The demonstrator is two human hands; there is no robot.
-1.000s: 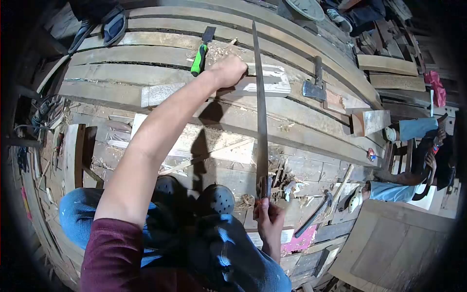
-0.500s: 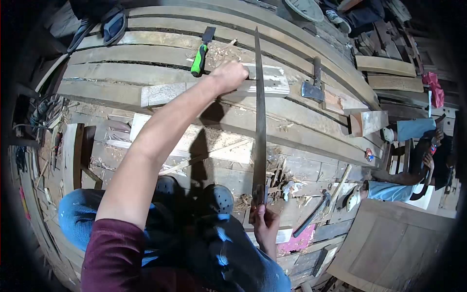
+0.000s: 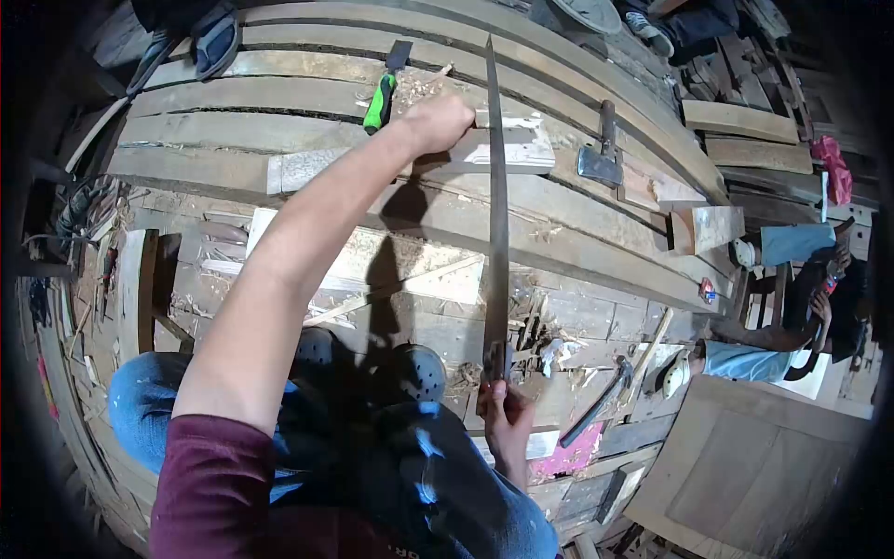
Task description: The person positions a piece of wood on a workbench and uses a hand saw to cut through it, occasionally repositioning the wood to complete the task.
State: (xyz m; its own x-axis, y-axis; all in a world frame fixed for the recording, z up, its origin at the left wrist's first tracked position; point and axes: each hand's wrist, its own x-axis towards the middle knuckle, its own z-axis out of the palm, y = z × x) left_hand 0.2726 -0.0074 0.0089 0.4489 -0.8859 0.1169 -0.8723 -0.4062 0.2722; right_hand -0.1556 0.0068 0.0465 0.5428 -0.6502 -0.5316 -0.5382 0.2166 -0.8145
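My left hand (image 3: 440, 123) is closed on the far side of a short wood block (image 3: 507, 154) that lies across the slatted bench (image 3: 223, 172). The handle of a long handsaw (image 3: 498, 224) is in my right hand (image 3: 507, 419), low in the view. Its blade points away from me and passes over the block, just right of my left hand; whether it touches the wood I cannot tell. A green-handled chisel (image 3: 380, 104) lies beyond my left forearm. To the right, an axe head with a short handle (image 3: 601, 164) rests on the slats.
A hammer (image 3: 601, 401) lies on the littered floor boards at right. A wood offcut (image 3: 708, 229) sits at the bench's right end. Beyond it another person (image 3: 796, 247) sits. A large board (image 3: 745, 466) fills the lower right. Sandals (image 3: 216, 47) are at top left.
The saw and my right hand have shifted slightly away from me, up in the view. My left hand stays on the block.
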